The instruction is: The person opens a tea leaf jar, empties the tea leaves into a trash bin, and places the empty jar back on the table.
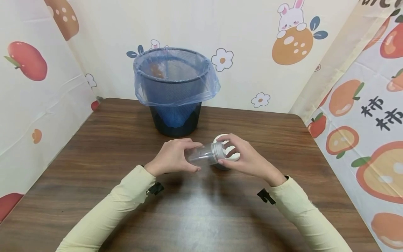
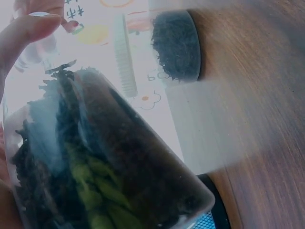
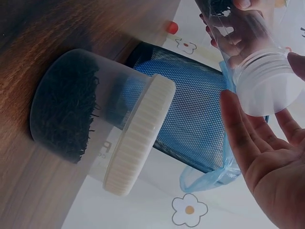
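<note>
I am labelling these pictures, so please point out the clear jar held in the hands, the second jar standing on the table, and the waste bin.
clear jar (image 3: 261,81): right wrist view, on its threaded neck.
second jar (image 3: 76,105): right wrist view, on its clear wall over the dark contents.
waste bin (image 1: 171,87): head view, on the bag-covered mesh wall.

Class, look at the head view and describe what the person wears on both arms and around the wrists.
Both arms wear long, close-fitting pale yellow sleeves that end at the wrists. A black strap with a buckle shows under the left wrist, and a matching black strap under the right. Both hands are bare, with no gloves, rings or watch visible.
</note>
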